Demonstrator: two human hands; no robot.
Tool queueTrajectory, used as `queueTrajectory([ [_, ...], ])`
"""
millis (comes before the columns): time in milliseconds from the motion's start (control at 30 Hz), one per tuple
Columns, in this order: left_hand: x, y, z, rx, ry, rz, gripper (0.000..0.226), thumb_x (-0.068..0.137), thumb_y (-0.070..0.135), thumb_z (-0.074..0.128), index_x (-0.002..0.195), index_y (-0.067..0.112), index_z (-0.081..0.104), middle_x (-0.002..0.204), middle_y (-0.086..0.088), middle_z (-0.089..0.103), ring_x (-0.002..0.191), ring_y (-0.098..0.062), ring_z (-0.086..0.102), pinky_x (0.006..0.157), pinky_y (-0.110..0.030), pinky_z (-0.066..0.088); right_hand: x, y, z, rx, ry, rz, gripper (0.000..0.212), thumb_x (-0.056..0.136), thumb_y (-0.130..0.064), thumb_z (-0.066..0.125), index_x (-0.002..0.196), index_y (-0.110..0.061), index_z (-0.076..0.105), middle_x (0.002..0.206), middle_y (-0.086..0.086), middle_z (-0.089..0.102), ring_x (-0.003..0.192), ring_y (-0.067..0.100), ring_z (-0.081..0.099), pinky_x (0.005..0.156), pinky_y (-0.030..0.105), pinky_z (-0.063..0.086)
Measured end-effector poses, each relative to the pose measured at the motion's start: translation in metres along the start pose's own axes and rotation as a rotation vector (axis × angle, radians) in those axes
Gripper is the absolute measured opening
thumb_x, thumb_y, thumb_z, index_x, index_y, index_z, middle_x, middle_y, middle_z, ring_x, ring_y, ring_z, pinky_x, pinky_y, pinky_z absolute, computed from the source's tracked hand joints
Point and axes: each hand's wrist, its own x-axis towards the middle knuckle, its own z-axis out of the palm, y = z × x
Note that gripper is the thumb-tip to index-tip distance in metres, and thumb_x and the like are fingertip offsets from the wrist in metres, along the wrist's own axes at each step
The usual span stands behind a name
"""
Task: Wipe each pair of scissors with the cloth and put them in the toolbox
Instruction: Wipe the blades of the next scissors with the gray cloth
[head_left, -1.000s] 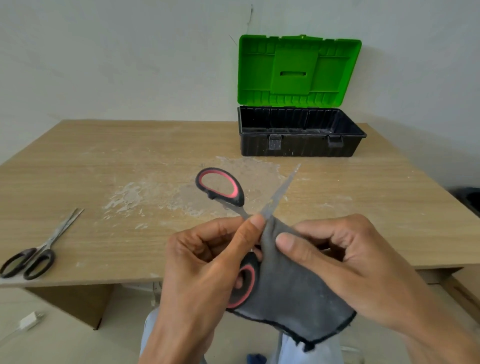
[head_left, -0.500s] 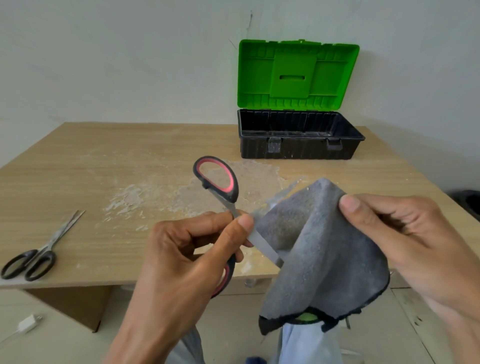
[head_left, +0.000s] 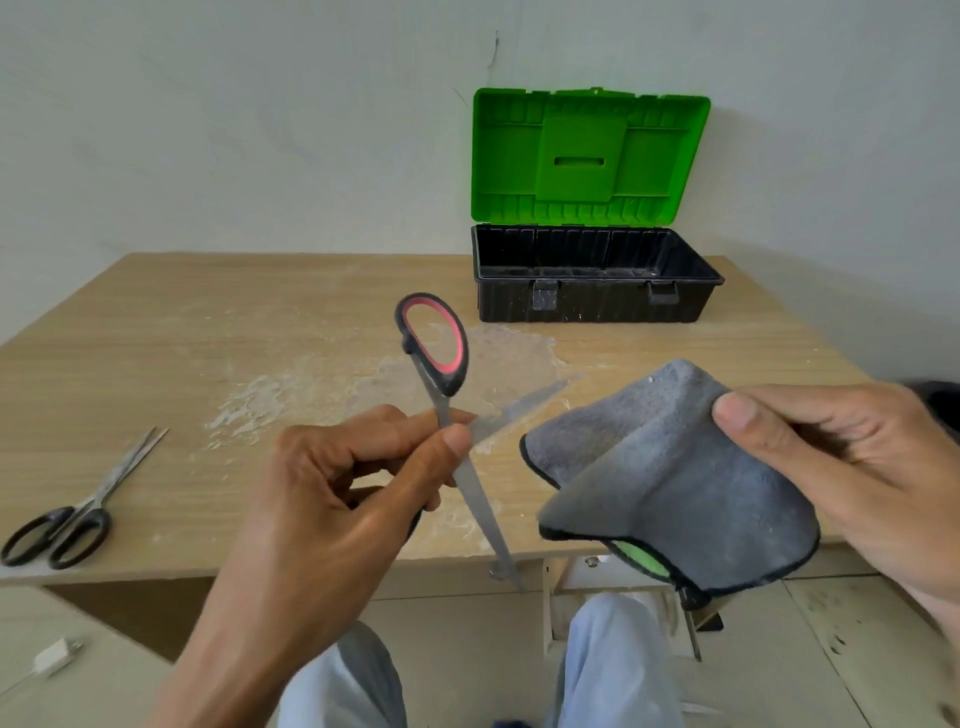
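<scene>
My left hand (head_left: 343, 499) pinches the red-and-black scissors (head_left: 436, 353) at the pivot, blades spread open; one handle loop points up, one blade points down toward the table edge. My right hand (head_left: 841, 467) holds a grey cloth (head_left: 670, 478) by its upper fold, a little to the right of the blades and apart from them. A second pair, black-handled scissors (head_left: 72, 519), lies shut on the table at the left front. The toolbox (head_left: 592, 301) stands at the back, black base, green lid raised, its inside looking bare.
The wooden table (head_left: 208, 343) has a pale powdery smear across its middle. A wall runs close behind the toolbox. My knees in light trousers show below the table's front edge. A white plug lies on the floor at lower left.
The cloth has come off the blade and moved right with my right hand. My left hand has tilted the scissors so the handle loop stands more upright and a blade points down.
</scene>
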Motion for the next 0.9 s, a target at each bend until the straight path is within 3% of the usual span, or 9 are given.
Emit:
queueTrajectory([
  [100,-0.001,-0.002,0.003,0.018,-0.069,-0.003,0.018,0.078,0.032,0.069,0.090,0.030,0.082,0.057,0.009,0.056,0.046,-0.002,0.049,0.046,-0.011,0.036,0.002,-0.006,0.001,-0.004,-0.027,-0.019,0.026,0.092,-0.057,0.059,0.104,-0.050,0.081,0.091,0.004,0.083,0.084,0.037,0.079,0.065,0.058,0.060],
  [267,-0.003,0.000,0.005,0.068,-0.144,0.016,0.021,0.076,0.034,0.070,0.095,0.033,0.081,0.061,0.007,0.061,0.056,-0.005,0.059,0.049,-0.016,0.043,0.005,-0.006,0.000,-0.050,-0.184,0.018,0.036,0.091,-0.070,0.057,0.101,-0.046,0.083,0.086,0.033,0.072,0.079,0.054,0.070,0.068,0.063,0.059],
  [367,-0.004,0.003,0.006,0.120,-0.180,0.044,0.021,0.077,0.038,0.069,0.096,0.039,0.080,0.064,0.001,0.061,0.055,-0.012,0.056,0.045,-0.031,0.042,0.007,-0.010,0.004,-0.087,-0.265,0.023,0.051,0.092,-0.074,0.053,0.093,-0.033,0.084,0.068,0.022,0.066,0.061,0.042,0.062,0.056,0.046,0.051],
  [467,-0.004,0.005,0.004,0.121,-0.204,0.038,0.020,0.076,0.038,0.070,0.092,0.036,0.081,0.066,-0.002,0.064,0.057,-0.008,0.059,0.048,-0.023,0.045,0.009,-0.009,0.005,-0.155,-0.298,-0.004,0.061,0.094,-0.071,0.051,0.082,-0.018,0.080,0.060,0.010,0.048,0.054,0.033,0.047,0.052,0.037,0.037],
  [533,-0.005,0.007,0.001,0.114,-0.228,0.024,0.021,0.075,0.037,0.071,0.092,0.034,0.081,0.066,-0.001,0.065,0.058,-0.007,0.061,0.051,-0.017,0.045,0.010,-0.007,0.003,-0.195,-0.315,-0.009,0.072,0.094,-0.074,0.050,0.083,-0.007,0.076,0.067,0.014,0.056,0.062,0.036,0.055,0.059,0.043,0.044],
  [600,-0.006,0.007,0.000,0.116,-0.242,0.017,0.022,0.074,0.038,0.072,0.093,0.036,0.081,0.065,-0.003,0.063,0.058,-0.010,0.060,0.050,-0.021,0.046,0.011,-0.006,0.000,-0.211,-0.334,-0.003,0.076,0.093,-0.076,0.049,0.092,-0.007,0.078,0.084,0.019,0.068,0.077,0.041,0.066,0.071,0.052,0.054],
  [667,-0.006,0.006,0.001,0.139,-0.247,0.028,0.021,0.075,0.039,0.071,0.093,0.039,0.080,0.066,-0.003,0.063,0.060,-0.018,0.061,0.049,-0.029,0.048,0.012,-0.009,0.001,-0.205,-0.355,-0.018,0.063,0.095,-0.073,0.050,0.099,-0.019,0.083,0.089,0.010,0.073,0.083,0.033,0.071,0.079,0.054,0.055],
  [767,-0.005,0.006,0.005,0.167,-0.253,0.045,0.018,0.076,0.041,0.071,0.092,0.042,0.079,0.066,-0.003,0.063,0.061,-0.024,0.061,0.048,-0.032,0.047,0.013,-0.016,0.009,-0.151,-0.406,-0.045,0.034,0.102,-0.057,0.054,0.107,-0.041,0.083,0.102,-0.011,0.079,0.097,0.010,0.075,0.086,0.036,0.056],
  [900,-0.001,0.005,0.003,0.198,-0.253,0.072,0.017,0.077,0.039,0.071,0.091,0.041,0.080,0.065,-0.003,0.063,0.060,-0.016,0.059,0.050,-0.021,0.043,0.016,-0.018,0.013,-0.077,-0.466,-0.006,0.029,0.097,-0.043,0.058,0.111,-0.036,0.083,0.110,-0.022,0.079,0.109,-0.001,0.073,0.094,0.026,0.055],
])
